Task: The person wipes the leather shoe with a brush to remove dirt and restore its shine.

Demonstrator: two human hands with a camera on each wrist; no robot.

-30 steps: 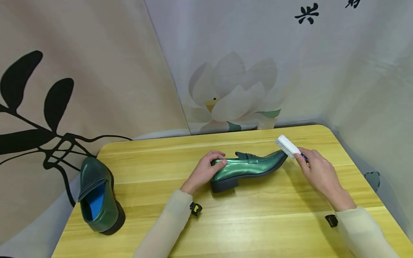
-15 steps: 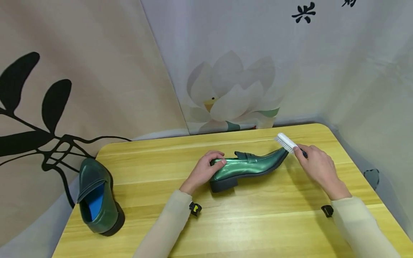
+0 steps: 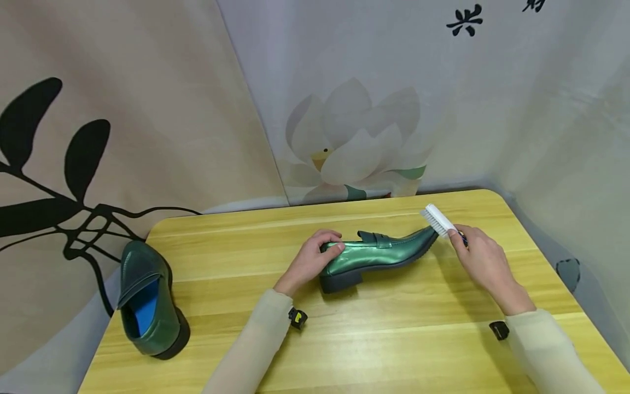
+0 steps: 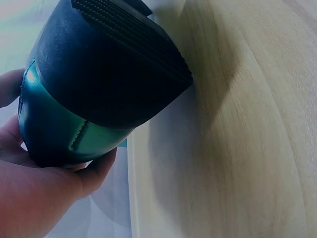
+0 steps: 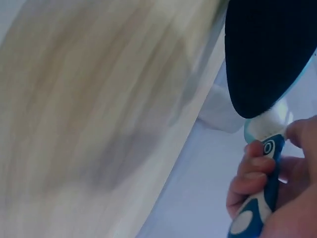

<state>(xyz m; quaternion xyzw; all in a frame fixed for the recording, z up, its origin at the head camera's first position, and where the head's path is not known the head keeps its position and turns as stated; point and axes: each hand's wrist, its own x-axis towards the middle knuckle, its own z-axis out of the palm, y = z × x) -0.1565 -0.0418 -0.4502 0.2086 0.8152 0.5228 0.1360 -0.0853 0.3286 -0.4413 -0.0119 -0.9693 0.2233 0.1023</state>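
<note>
Loafer (image 3: 386,256), heel (image 3: 339,267) clamped in left hand (image 3: 310,259), scrub brush (image 3: 442,218) clasped in right hand (image 3: 484,261), bristles (image 3: 434,223) beyond grip at toe (image 3: 426,241)

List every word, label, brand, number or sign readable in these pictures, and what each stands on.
"米", most likely: black character on the backdrop.
Second black character, same backdrop: cut off at the top edge, unreadable.
Brush handle: ring mark, no readable letters.
Held shoe and other shoe: no readable text.
</note>
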